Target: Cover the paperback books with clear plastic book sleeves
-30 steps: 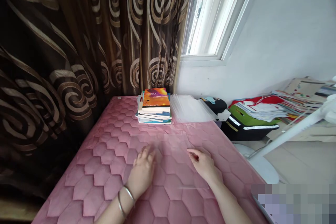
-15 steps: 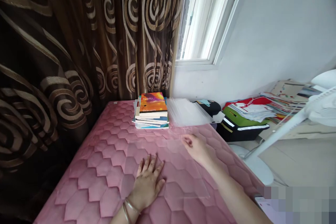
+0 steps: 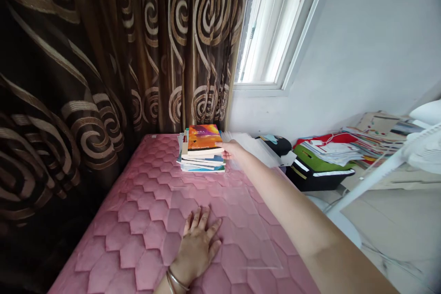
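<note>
Left hand (image 3: 196,250) open, palm down, fingers spread on a clear sheet (image 3: 241,234) at six o'clock, which could slip on the quilted mattress (image 3: 138,206) if pressed unevenly. At twelve o'clock, the right hand (image 3: 233,149) grips the right edge of the orange book (image 3: 204,138); a one-sided pull could topple the uneven book pile (image 3: 203,163). The sheet's outline is faint, the right fingertips are partly hidden.

Book stack (image 3: 202,164) on mattress (image 3: 138,220), far end; plastic sheets (image 3: 257,148) just right; curtain (image 3: 172,55) behind.
</note>
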